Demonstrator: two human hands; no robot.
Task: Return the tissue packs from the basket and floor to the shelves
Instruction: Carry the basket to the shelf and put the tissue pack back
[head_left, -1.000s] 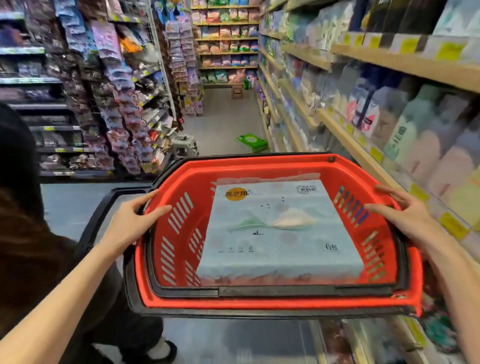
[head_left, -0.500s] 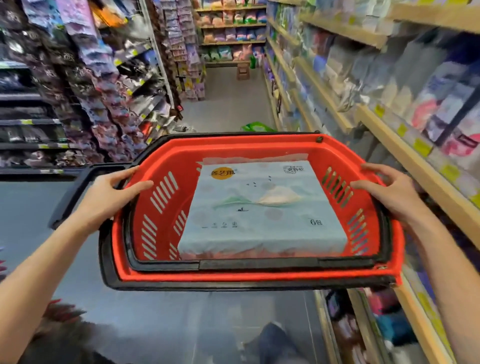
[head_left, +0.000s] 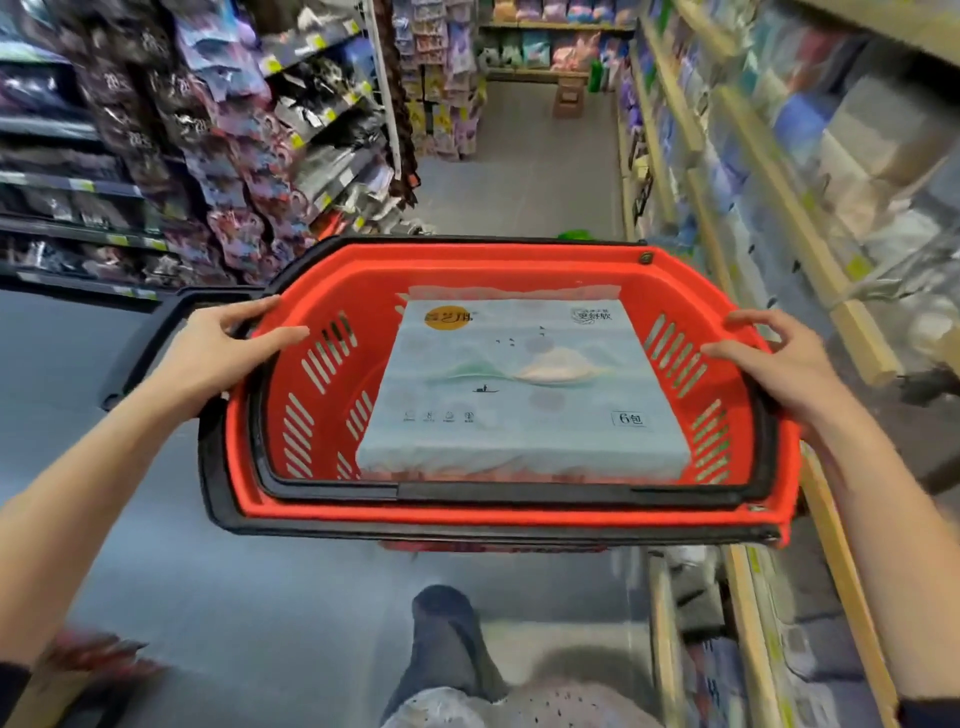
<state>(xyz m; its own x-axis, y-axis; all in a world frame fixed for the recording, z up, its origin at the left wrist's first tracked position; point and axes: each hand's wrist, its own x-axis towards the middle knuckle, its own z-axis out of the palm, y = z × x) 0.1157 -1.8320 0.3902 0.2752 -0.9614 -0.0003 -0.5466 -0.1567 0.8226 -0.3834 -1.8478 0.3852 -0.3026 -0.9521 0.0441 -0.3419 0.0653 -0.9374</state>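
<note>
I hold a red shopping basket (head_left: 498, 512) with black handles level in front of me, above the floor. My left hand (head_left: 218, 353) grips its left rim and my right hand (head_left: 774, 364) grips its right rim. A pale blue tissue pack (head_left: 519, 395) printed with mountains and a small boat lies flat inside the basket. The wooden shelves (head_left: 769, 171) on my right hold many tissue packs. A green pack (head_left: 574, 235) on the floor peeks out just beyond the basket's far rim.
The aisle floor (head_left: 524, 171) runs ahead between the right shelves and a left rack of hanging packets (head_left: 218, 150). A small wooden stool (head_left: 569, 98) stands at the aisle's far end. My foot in a dark shoe (head_left: 447, 629) shows below the basket.
The view has tipped downward and the basket has come slightly closer. My foot now shows below it. Both hands keep their hold on the rims.
</note>
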